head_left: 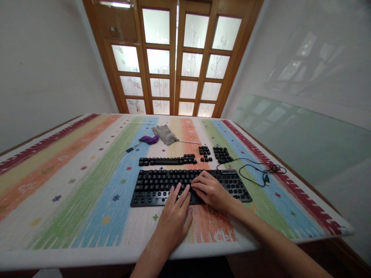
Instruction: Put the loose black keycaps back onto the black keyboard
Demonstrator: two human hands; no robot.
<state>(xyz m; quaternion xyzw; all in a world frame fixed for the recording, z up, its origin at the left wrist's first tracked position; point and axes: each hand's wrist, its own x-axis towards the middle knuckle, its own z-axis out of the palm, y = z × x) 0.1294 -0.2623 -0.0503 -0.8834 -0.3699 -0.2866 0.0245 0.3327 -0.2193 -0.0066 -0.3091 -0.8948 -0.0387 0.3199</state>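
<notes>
Keyboard [162, 177], flat on tabletop [98, 216], under left hand [175, 212] and right hand [213, 192]. Left fingers slightly apart upon the keys [157, 182]; right fingers bunched near mid-board, cannot tell if clamped on a key. Risks, as judged: a key tilted or dislodged by uneven pressure; loose keycaps [222, 154], just beyond, scattered by a sliding board. Containers: none visible.

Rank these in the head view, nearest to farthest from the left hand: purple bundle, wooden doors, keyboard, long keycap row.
1. Keyboard: under the left hand.
2. Long keycap row: just beyond the keyboard.
3. Purple bundle: farther out, leftward.
4. Wooden doors: far background.
</notes>
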